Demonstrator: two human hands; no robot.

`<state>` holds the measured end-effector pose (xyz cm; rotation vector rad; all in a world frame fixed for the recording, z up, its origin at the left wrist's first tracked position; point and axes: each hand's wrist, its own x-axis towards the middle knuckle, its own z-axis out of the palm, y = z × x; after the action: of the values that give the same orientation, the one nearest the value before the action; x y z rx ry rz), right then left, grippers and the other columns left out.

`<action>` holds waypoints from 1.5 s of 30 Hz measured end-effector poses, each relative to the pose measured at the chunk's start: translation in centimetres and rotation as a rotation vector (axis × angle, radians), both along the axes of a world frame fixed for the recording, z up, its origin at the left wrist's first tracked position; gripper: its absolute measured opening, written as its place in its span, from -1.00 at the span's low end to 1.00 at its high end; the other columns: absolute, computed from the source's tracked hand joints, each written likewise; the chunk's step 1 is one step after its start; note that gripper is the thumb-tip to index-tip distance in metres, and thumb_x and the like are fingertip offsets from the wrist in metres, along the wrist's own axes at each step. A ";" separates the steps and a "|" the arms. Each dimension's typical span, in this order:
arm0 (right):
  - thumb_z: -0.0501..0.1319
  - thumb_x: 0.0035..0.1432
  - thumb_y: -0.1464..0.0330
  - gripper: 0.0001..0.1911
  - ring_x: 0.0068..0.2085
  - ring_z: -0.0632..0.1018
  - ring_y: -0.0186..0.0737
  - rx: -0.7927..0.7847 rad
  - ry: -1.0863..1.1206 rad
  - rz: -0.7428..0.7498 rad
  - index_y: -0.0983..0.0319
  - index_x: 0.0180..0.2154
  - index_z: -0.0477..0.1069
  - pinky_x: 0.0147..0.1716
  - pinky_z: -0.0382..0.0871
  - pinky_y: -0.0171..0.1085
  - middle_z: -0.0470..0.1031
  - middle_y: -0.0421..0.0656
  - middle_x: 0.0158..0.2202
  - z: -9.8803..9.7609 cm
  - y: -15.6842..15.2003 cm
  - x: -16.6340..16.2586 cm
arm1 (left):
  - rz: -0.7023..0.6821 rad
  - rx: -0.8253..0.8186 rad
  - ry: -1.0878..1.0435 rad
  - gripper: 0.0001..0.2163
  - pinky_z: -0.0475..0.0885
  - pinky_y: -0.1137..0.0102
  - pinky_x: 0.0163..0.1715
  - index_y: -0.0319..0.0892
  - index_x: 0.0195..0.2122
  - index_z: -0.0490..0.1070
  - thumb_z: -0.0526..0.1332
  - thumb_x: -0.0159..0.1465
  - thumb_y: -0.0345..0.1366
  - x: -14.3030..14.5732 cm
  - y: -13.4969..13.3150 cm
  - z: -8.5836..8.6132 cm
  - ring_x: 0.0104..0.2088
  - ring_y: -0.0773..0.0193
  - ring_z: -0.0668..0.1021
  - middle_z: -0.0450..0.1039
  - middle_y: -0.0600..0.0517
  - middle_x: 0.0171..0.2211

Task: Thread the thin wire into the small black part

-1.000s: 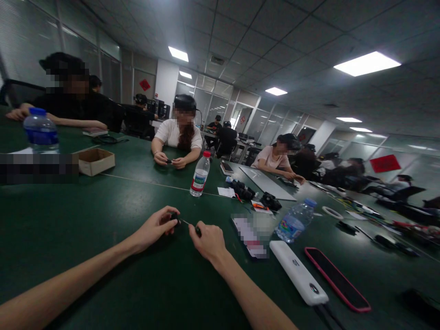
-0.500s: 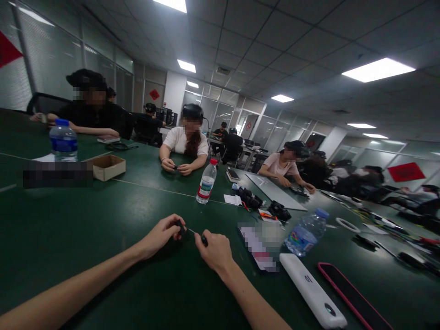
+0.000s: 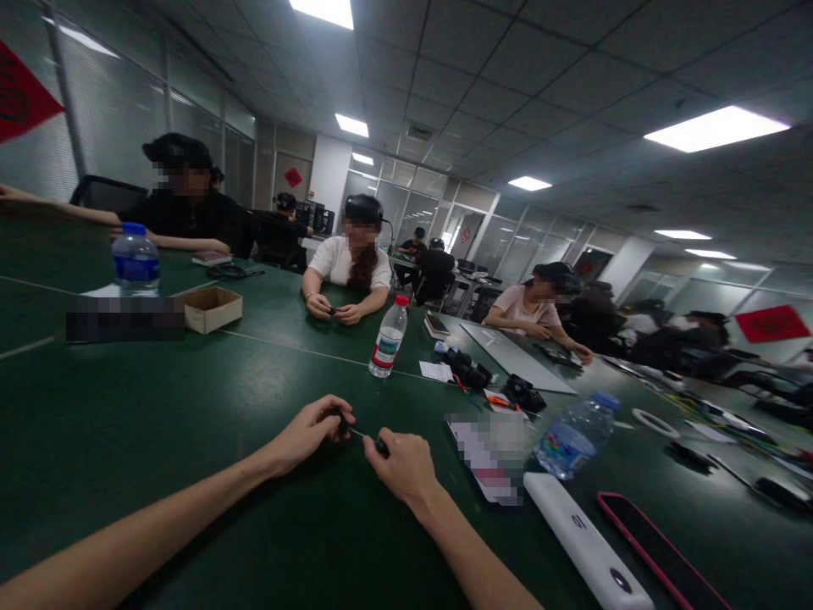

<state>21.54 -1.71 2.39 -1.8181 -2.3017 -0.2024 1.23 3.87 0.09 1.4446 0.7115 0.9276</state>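
In the head view, a small black part [image 3: 341, 419] is pinched in the closed grip of the left hand [image 3: 309, 432], just above the green desk [image 3: 190, 407]. A thin rod [image 3: 359, 433], bridging to that part, is gripped at its dark end by the right hand [image 3: 401, 464]. The rod seems to be worked into the part. What it is cannot be told. A steady pinch on both sides seems called for. A bottle [image 3: 388, 337] stands at twelve o'clock, and a power bank [image 3: 588, 546] lies at four.
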 end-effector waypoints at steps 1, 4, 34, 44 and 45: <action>-0.05 0.31 0.07 -0.53 -0.48 0.51 -0.30 0.006 -0.012 -0.005 0.20 -0.40 0.45 -0.49 0.15 -0.38 0.54 -0.16 -0.46 0.0 0.0 0.0 | 0.006 0.008 -0.001 -0.75 0.38 0.34 -0.25 -0.20 -0.08 0.31 0.10 0.23 -0.27 0.0 -0.1 0.1 -0.25 0.23 0.53 0.45 -0.08 -0.13; -0.05 0.31 0.07 -0.53 -0.48 0.51 -0.30 0.011 -0.017 0.010 0.20 -0.41 0.45 -0.50 0.15 -0.39 0.54 -0.16 -0.46 0.0 0.0 0.0 | 0.005 0.021 0.001 -0.74 0.38 0.33 -0.24 -0.20 -0.08 0.31 0.12 0.24 -0.22 -0.1 -0.2 0.4 -0.25 0.22 0.53 0.45 -0.08 -0.14; -0.05 0.30 0.06 -0.53 -0.45 0.54 -0.26 -0.030 -0.110 -0.001 0.21 -0.36 0.47 -0.46 0.20 -0.38 0.56 -0.13 -0.44 0.7 -0.3 -0.4 | 0.000 0.079 0.083 -0.72 0.37 0.39 -0.34 -0.17 -0.10 0.28 0.18 0.22 -0.16 -0.3 -0.5 0.6 -0.41 0.33 0.44 0.36 0.06 -0.32; -0.08 0.32 0.07 -0.49 -0.52 0.49 -0.32 -0.049 -0.102 0.059 0.23 -0.38 0.47 -0.52 0.16 -0.39 0.54 -0.13 -0.47 1.1 -0.2 -0.4 | -0.006 0.099 0.127 -0.76 0.33 0.44 -0.43 -0.18 -0.15 0.29 0.18 0.22 -0.17 -0.5 -0.1 0.3 -0.46 0.36 0.41 0.32 0.08 -0.36; -0.08 0.32 0.07 -0.49 -0.53 0.49 -0.33 -0.052 -0.098 0.070 0.23 -0.38 0.47 -0.52 0.15 -0.39 0.54 -0.14 -0.47 1.1 -0.1 -0.4 | -0.014 0.097 0.132 -0.76 0.32 0.45 -0.43 -0.18 -0.16 0.30 0.18 0.22 -0.18 -0.5 -0.1 0.3 -0.46 0.37 0.40 0.32 0.08 -0.36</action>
<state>21.17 -1.83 3.50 -1.7864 -2.4551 -0.2279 0.71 3.80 0.42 1.6055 0.7608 0.8716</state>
